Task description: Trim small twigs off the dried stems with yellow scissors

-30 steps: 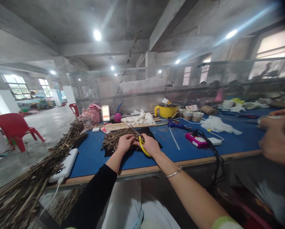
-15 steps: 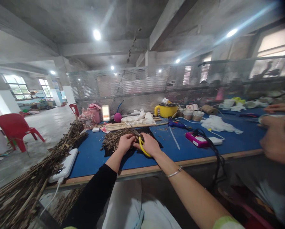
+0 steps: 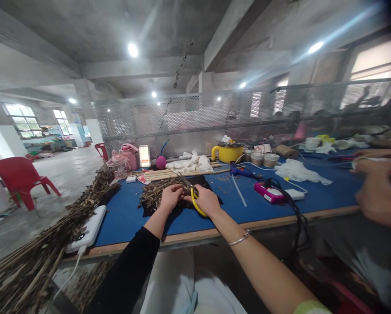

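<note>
In my right hand (image 3: 207, 200) is a pair of scissors with yellow handles (image 3: 198, 206), its dark blades pointing up and to the left, away from me. My left hand (image 3: 171, 198) is beside it, thumb and fingers pinched together near the blades. What those fingers hold, if anything, is too small and partly hidden to make out. Both hands are over a pile of dried brown plant sprigs (image 3: 151, 192) lying on a black cloth (image 3: 215, 196) on the blue-topped table (image 3: 231, 213).
A long bundle of dried stems (image 3: 61, 231) and a white power strip (image 3: 92, 226) lie at the table's left edge. Behind are wooden sticks (image 3: 162, 174), white cloth (image 3: 192, 162) and a yellow pot (image 3: 231, 152). Right are a blue glue gun (image 3: 243, 171), a magenta box (image 3: 269, 193) and another person's arm (image 3: 378, 192).
My hands stay almost in place over the sprigs, scissors still in the right. The other person's hands at the right have shifted slightly.
</note>
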`<act>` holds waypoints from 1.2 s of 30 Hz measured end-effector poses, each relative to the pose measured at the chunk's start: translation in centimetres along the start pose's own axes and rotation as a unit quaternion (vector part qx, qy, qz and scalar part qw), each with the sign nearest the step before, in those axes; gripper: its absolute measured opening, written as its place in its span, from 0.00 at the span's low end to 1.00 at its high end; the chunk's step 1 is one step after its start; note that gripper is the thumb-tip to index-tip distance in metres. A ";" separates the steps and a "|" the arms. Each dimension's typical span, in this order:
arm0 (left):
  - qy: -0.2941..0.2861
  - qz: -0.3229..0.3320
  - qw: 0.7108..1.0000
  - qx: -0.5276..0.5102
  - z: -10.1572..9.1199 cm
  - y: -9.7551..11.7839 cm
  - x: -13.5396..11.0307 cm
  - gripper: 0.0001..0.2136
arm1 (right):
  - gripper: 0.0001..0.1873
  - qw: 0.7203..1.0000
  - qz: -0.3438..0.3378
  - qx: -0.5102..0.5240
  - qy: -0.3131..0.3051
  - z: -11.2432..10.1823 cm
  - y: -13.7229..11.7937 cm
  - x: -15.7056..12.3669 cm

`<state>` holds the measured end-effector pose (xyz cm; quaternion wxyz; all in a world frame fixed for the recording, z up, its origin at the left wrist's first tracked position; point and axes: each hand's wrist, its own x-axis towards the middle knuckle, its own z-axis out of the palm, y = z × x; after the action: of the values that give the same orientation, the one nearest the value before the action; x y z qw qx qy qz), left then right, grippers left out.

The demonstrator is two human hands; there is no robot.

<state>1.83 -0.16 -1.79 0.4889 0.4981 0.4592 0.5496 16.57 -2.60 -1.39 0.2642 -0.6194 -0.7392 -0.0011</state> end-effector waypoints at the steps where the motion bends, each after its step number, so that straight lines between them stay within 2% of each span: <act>1: 0.010 -0.001 1.000 -0.007 0.0 0.0 0.0 0.11 | 0.29 1.000 0.002 0.005 0.009 0.0 0.0 0.0; 5: 0.030 0.008 0.999 -0.020 -0.1 0.1 0.1 0.12 | 0.33 0.999 -0.016 0.020 0.024 0.2 0.1 -0.1; 13: 0.002 0.028 1.000 0.009 0.0 0.1 -0.1 0.09 | 0.33 0.997 -0.065 0.023 0.026 0.5 0.3 0.0; 18: 0.001 0.041 0.999 0.029 0.0 0.0 -0.1 0.08 | 0.29 0.998 -0.056 0.022 0.017 0.3 0.1 0.0; 23: 0.014 0.026 0.998 0.056 -0.2 -0.2 -0.1 0.09 | 0.28 0.999 -0.027 0.019 0.019 0.2 0.1 0.0; 27: 0.025 0.020 0.999 0.035 -0.3 -0.5 0.2 0.08 | 0.29 1.000 -0.005 0.021 0.021 0.1 0.2 0.0; 32: 0.034 0.018 0.999 0.006 -0.1 -0.4 0.3 0.09 | 0.33 0.999 -0.035 0.022 0.004 0.1 0.1 -0.1; 36: 0.021 0.028 0.999 0.017 0.0 0.0 0.0 0.07 | 0.34 0.998 -0.062 0.021 0.002 0.2 0.2 -0.1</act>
<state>1.86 -0.11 -1.83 0.4546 0.5078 0.4644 0.5655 16.63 -2.55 -1.67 0.2781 -0.5667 -0.7756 -0.0032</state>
